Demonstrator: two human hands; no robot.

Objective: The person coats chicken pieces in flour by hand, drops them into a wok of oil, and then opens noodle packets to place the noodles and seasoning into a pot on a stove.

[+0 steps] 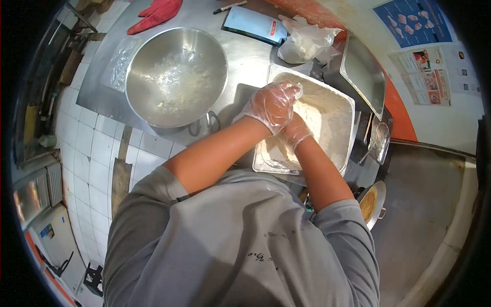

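Observation:
Both my hands wear clear plastic gloves and meet over a deep metal pan (351, 128) with white flour-like powder (322, 120) in it. My left hand (273, 105) is closed, its fingers curled near the pan's left side; whatever it may hold is hidden. Against it, slightly lower and to the right, is my right hand (296, 130), its fingers mostly covered by the left one. Powder also coats the pan's inner walls. Left of my hands stands a large steel bowl (176, 77) with some white residue and small crumbs inside.
A red glove (155, 15), a blue-and-black pouch (255, 24) and a marker (230, 6) lie along the steel table's far side. Behind the pan sit a crumpled plastic bag (309, 43) and another metal pan (365, 77). A round pan (369, 204) stands at right.

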